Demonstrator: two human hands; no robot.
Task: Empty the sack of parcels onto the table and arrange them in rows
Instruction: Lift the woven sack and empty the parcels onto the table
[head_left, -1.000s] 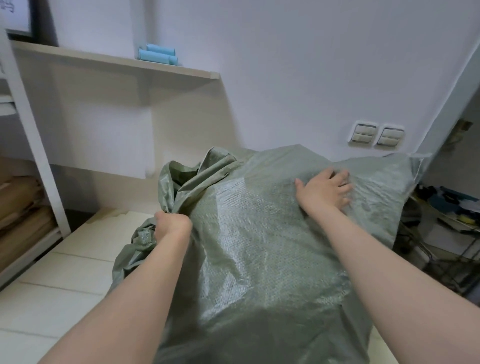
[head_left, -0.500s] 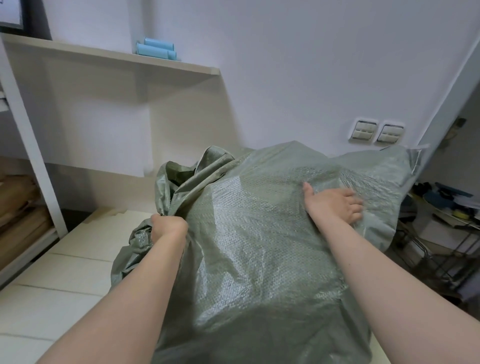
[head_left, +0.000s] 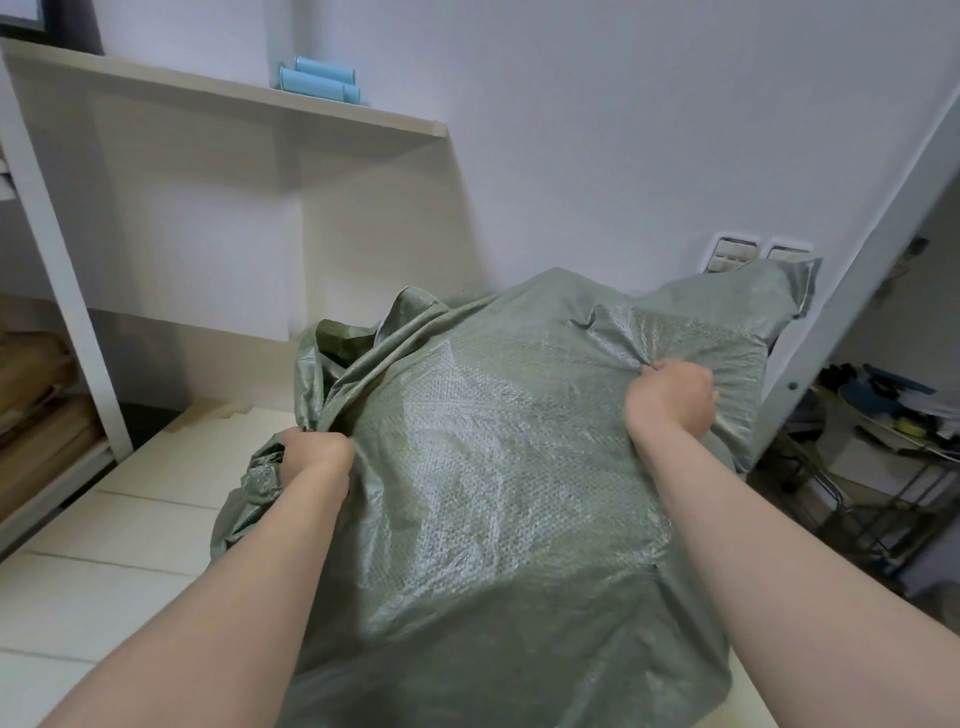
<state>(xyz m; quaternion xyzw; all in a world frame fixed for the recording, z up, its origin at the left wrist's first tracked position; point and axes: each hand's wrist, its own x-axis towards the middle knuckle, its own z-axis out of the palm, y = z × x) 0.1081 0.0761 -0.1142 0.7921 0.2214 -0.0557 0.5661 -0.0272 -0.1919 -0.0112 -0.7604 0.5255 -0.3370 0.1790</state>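
A large grey-green woven sack (head_left: 493, 467) lies bulging on the pale table (head_left: 130, 545) in front of me. Its crumpled mouth points to the far left. My left hand (head_left: 317, 457) grips a bunch of fabric near the mouth. My right hand (head_left: 672, 400) has its fingers curled into a fold of the sack's upper right side. The parcels are hidden inside the sack.
A white shelf unit (head_left: 218, 98) stands against the wall behind the table, with blue rolls (head_left: 319, 83) on top. Wall sockets (head_left: 732, 254) peek out above the sack. Cardboard (head_left: 36, 395) sits in a rack at the left. A cluttered wire cart (head_left: 893, 415) stands at the right.
My right hand went from lying flat on the sack to clenching its fabric. The sack's far right end has lifted. My left hand keeps its hold.
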